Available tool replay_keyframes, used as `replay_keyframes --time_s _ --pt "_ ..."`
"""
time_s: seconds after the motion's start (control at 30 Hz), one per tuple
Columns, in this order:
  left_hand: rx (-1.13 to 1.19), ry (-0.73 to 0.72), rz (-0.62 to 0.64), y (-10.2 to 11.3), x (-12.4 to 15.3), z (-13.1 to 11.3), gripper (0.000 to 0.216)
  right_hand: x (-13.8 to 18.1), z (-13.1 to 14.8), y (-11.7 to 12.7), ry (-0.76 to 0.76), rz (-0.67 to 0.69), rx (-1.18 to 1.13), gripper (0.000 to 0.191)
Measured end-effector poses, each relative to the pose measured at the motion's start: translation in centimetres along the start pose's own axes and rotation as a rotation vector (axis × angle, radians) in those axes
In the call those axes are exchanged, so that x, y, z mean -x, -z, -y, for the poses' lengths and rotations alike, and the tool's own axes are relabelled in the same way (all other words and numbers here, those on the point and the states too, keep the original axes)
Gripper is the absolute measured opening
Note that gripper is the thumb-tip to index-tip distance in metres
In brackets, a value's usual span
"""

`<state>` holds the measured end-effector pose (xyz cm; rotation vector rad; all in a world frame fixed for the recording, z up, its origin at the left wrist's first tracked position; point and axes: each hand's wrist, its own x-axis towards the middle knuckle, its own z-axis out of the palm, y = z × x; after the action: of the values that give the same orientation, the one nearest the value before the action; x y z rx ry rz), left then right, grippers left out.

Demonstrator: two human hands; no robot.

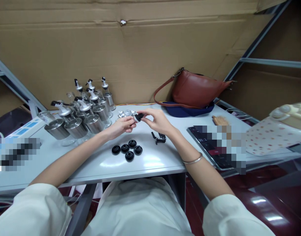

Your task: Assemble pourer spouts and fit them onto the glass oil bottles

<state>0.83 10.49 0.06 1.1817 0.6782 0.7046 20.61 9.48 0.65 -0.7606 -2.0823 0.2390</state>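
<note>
My left hand (pixel 122 126) is closed in a pinch on a small silver pourer spout (pixel 133 115), held above the grey table (pixel 96 164). My right hand (pixel 156 120) pinches a small black stopper (pixel 140 116) against the end of that spout. Both hands meet over the middle of the table. Several black rubber stoppers (pixel 127 150) lie in a cluster just below my hands. A few small black clip parts (pixel 159 137) lie under my right wrist. More silver spouts (pixel 123 114) lie behind my left hand.
Several glass and steel oil bottles (pixel 79 116) with pourer tops stand at the back left. A brown leather bag (pixel 194 89) rests on dark cloth at the back right. A tablet (pixel 214 147) lies to the right. Cardboard (pixel 140 49) walls the back.
</note>
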Motion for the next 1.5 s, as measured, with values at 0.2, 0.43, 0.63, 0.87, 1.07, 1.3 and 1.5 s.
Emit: replay_keyframes --time_s 0.2,0.43,0.63,0.87,1.07,1.3,1.5 --pt "-0.28 -0.12 -0.116 0.5 -0.4 0.0 0.029 0.0 -0.4 -0.3 -0.085 0.06 0.019 0.014" --pt "-0.6 -0.334 -0.197 0.5 0.2 -0.5 0.019 -0.3 -0.4 -0.6 -0.231 0.102 -0.088 0.012" --pt "-0.752 -0.404 -0.235 0.2 0.7 -0.5 0.013 -0.3 -0.3 -0.5 -0.366 0.122 -0.339 0.018" --pt "-0.926 -0.516 -0.294 -1.0 1.6 -1.2 0.005 -0.3 -0.9 -0.6 -0.45 0.166 -0.629 0.036" --pt "-0.79 -0.469 -0.283 -0.6 1.4 -1.3 0.016 -0.3 -0.4 -0.7 -0.37 0.149 -0.604 0.042" --pt "-0.487 -0.302 -0.232 -0.4 0.8 -1.3 0.024 0.1 -0.4 -1.6 -0.299 0.051 -0.288 0.027" --pt "-0.141 -0.075 -0.104 -0.5 0.8 -1.8 0.027 0.3 0.2 -1.6 -0.004 -0.045 0.011 0.017"
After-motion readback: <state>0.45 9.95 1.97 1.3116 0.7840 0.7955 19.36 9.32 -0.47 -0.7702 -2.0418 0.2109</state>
